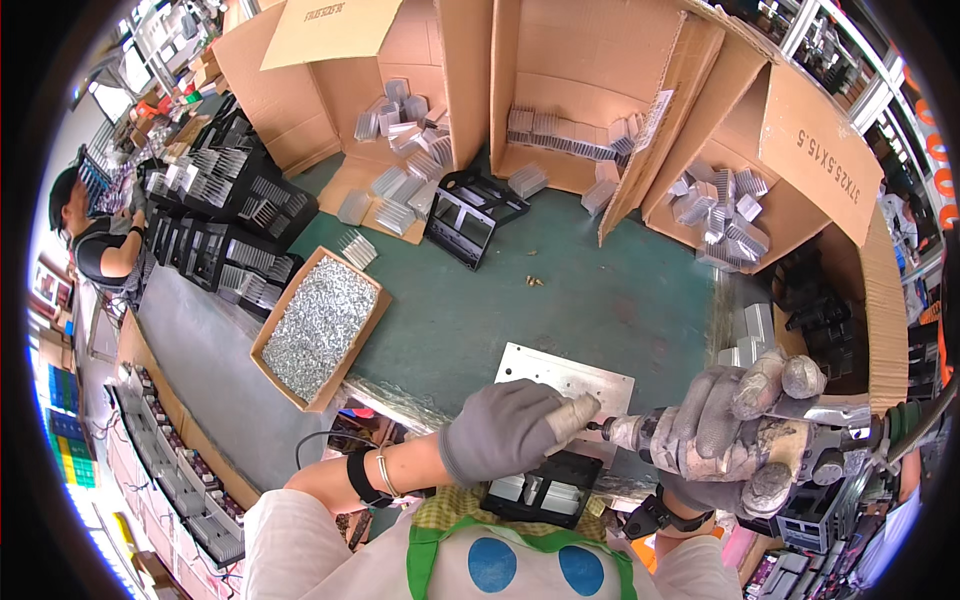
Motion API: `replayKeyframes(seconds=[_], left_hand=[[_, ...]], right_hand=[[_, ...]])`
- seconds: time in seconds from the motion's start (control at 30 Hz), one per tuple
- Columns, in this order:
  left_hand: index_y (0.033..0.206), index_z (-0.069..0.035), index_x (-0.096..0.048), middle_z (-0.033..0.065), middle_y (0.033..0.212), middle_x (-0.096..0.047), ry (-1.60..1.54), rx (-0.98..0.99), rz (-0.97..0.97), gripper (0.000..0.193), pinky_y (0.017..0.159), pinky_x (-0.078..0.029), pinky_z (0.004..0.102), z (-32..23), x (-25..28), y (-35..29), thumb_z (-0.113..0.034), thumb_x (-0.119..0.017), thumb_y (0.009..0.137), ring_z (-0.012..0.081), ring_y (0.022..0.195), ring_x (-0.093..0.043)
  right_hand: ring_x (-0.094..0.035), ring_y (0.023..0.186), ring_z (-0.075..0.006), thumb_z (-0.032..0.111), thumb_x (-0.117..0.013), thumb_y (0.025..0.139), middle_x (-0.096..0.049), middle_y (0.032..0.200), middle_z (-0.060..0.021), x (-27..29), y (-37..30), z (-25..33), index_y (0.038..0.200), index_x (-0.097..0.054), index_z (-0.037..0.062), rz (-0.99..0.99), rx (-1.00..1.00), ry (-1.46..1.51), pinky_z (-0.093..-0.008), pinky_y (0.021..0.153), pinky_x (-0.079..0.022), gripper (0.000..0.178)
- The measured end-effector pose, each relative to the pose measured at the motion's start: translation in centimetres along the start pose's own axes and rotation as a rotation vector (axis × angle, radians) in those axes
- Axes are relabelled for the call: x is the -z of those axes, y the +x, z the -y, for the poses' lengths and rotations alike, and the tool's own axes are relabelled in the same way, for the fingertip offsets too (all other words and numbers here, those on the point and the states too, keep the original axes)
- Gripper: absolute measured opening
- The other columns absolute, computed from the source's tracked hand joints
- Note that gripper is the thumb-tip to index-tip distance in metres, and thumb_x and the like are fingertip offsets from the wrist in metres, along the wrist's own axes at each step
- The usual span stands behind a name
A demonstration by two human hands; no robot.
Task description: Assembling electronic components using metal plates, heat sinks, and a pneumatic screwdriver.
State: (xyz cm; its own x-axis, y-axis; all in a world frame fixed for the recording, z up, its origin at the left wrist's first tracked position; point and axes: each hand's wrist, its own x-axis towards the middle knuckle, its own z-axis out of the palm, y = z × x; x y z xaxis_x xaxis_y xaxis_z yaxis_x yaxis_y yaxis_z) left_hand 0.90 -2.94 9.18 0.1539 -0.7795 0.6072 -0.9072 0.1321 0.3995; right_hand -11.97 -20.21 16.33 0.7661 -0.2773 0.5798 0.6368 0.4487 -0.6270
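My right hand [715, 415], in a grey glove with taped fingertips, is wrapped round an air screwdriver [626, 433]. The tool lies sideways, its bit pointing left. My left hand [505, 430], gloved too, has thumb and fingers pinched together close to the bit tip; whatever they hold is too small to make out. Just beyond the left fingers, a pale metal plate [575, 372] with holes lies at the bench's near edge, partly covered by that hand. A black frame [545, 492] with silver heat sinks in it sits below the hands, near my apron.
An open carton of small screws [320, 325] stands left. Cardboard boxes [565, 60] holding finned heat sinks [725, 215] line the back. Another black frame [465, 222] lies mid-bench. The hose [915, 430] trails right. Stacked black frames [225, 215] and a person [100, 240] are far left.
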Motion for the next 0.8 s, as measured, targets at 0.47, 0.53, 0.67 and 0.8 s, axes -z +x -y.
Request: replayKeyframes(seconds=[0.47,0.53,0.67,0.8], left_hand=[[0.115,-0.008,-0.060,0.0071,0.099,-0.059,-0.017,0.133,0.564,0.049,0.086,-0.045,0.0398,-4.3,-1.8,-0.7,-0.033,-0.070,0.074,0.0247,0.092,-0.058],[0.104,-0.010,-0.063,0.0043,0.094,-0.060,0.212,0.071,0.553,0.032,0.083,-0.046,0.0384,-3.9,-3.2,-0.8,-0.026,-0.062,0.076,0.0228,0.088,-0.057],[0.097,-0.007,-0.066,0.0039,0.090,-0.060,0.217,-0.064,0.527,0.031,0.072,-0.049,0.0336,-3.3,-2.5,0.0,-0.021,-0.063,0.070,0.0207,0.082,-0.058],[0.103,-0.005,-0.066,0.0031,0.087,-0.058,0.197,-0.071,0.383,0.040,0.067,-0.049,0.0326,-3.8,-2.5,-1.7,-0.020,-0.065,0.066,0.0201,0.079,-0.058]], right_hand=[[-0.060,0.074,-0.0251,0.015,-0.071,0.085,-0.052,0.108,-0.0149,0.6,-2.6,3.7,0.133,-0.033,0.0070,-0.113,0.095,-0.055,-0.0471,0.064,-0.057,0.062],[-0.058,0.079,-0.0263,0.014,-0.070,0.086,-0.052,0.117,-0.0142,1.9,-3.1,4.7,0.140,-0.033,0.0131,-0.066,0.048,-0.051,-0.0579,0.075,-0.055,0.065],[-0.047,0.072,-0.0169,0.016,-0.071,0.084,-0.045,0.103,-0.0081,0.6,-3.5,4.3,0.124,-0.032,0.0076,-0.192,0.131,-0.154,-0.0315,0.051,-0.047,0.056],[-0.047,0.074,-0.0162,0.019,-0.070,0.085,-0.044,0.103,-0.0070,1.3,-4.6,4.8,0.124,-0.032,0.0087,-0.210,0.096,-0.144,-0.0310,0.052,-0.048,0.055]])
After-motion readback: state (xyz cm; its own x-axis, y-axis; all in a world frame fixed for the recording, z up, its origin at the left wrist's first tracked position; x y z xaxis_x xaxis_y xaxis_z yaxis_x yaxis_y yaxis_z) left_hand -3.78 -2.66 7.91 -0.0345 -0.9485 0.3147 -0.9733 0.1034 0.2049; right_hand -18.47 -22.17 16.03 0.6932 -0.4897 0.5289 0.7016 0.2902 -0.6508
